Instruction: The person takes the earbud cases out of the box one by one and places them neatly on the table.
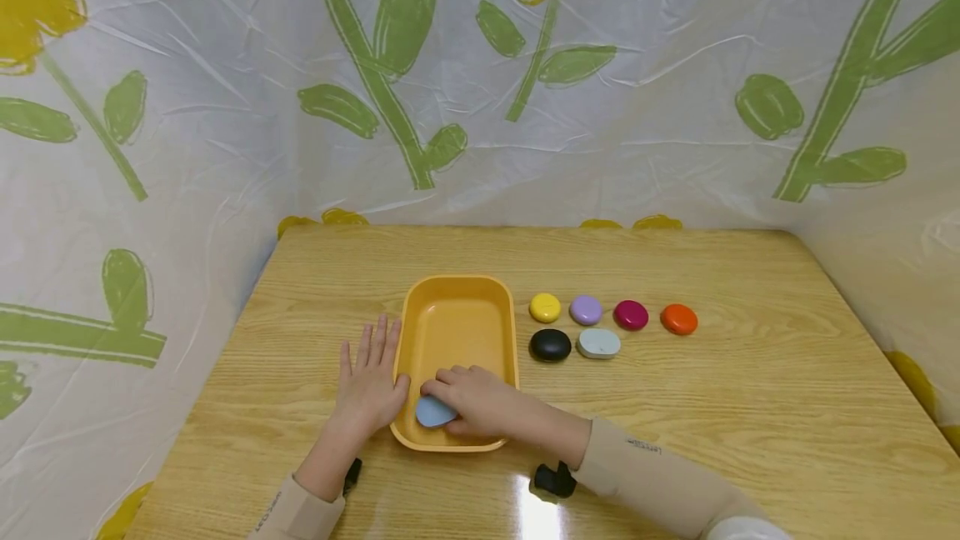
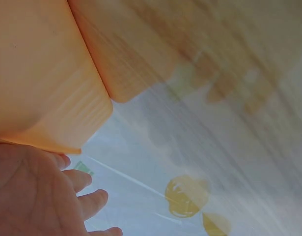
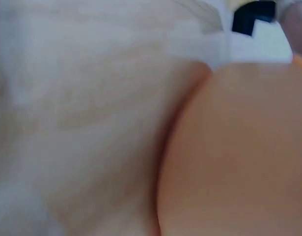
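Note:
My right hand [image 1: 476, 402] reaches over the near right side of a yellow-orange tray [image 1: 453, 280]. Its thumb and fingers grip a smooth light blue rounded piece [image 1: 435, 412] inside, near the tray's front left corner. Part of that piece is hidden under the fingers. Along the tray's left side, my left hand [image 1: 367, 390] lies with fingers straight and spread, the thumb at the rim. The left wrist view shows the left palm and fingers [image 2: 92, 204] beside the tray wall [image 2: 42, 73]. Up close in the right wrist view, the blurred tray wall [image 3: 234, 157] fills much of the picture.
Right of the tray, smooth pieces lie on the wooden table [image 1: 750, 407]: yellow [image 1: 545, 307], lilac [image 1: 586, 310], magenta [image 1: 631, 315] and orange [image 1: 679, 319] behind, black [image 1: 551, 346] and pale grey [image 1: 598, 344] in front. A flower-printed white curtain [image 1: 637, 132] hangs behind the table.

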Demonstrator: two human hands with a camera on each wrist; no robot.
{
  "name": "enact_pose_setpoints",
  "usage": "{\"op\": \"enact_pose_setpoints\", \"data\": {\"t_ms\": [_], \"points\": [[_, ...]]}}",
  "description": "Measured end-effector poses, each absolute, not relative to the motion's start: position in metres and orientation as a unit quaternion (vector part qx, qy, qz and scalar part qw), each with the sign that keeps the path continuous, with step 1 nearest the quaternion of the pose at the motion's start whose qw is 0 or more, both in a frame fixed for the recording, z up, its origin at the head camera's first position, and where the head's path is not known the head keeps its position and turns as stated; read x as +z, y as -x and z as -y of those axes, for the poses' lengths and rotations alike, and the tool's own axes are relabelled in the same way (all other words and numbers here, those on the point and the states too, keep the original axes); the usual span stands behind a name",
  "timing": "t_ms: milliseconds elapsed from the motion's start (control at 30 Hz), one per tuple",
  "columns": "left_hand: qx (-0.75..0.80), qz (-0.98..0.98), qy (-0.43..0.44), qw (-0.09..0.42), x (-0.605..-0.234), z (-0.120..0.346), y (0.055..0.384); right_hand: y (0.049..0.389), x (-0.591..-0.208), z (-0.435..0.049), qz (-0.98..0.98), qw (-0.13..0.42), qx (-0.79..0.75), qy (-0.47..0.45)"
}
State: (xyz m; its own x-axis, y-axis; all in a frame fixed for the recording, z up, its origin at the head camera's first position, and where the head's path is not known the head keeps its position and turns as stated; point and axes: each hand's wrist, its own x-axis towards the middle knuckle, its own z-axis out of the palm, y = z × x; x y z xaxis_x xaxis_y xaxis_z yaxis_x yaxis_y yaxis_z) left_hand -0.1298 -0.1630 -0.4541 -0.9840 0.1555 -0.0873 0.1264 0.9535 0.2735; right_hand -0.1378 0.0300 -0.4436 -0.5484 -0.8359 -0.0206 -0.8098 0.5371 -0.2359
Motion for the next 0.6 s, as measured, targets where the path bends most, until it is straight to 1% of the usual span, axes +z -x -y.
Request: {"op": "enact_pose_setpoints", "data": {"t_ms": [167,300,433,600], "points": [[0.135,-0.987,-0.071,0.054,-0.455,0.163,0.13,0.149,-0.428,-0.054,-0.883,0.04,-0.158,0.44],[0.137,-0.987,-0.071,0.053,-0.456,0.163,0.13,0.158,-0.411,-0.079,-0.893,0.007,-0.185,0.411],[0.136,-0.987,-0.072,0.053,-0.456,0.163,0.13,0.166,-0.397,-0.107,-0.901,-0.024,-0.201,0.385],[0.137,-0.986,-0.073,0.052,-0.455,0.162,0.129,0.17,-0.386,-0.144,-0.918,-0.042,-0.204,0.337]]}}
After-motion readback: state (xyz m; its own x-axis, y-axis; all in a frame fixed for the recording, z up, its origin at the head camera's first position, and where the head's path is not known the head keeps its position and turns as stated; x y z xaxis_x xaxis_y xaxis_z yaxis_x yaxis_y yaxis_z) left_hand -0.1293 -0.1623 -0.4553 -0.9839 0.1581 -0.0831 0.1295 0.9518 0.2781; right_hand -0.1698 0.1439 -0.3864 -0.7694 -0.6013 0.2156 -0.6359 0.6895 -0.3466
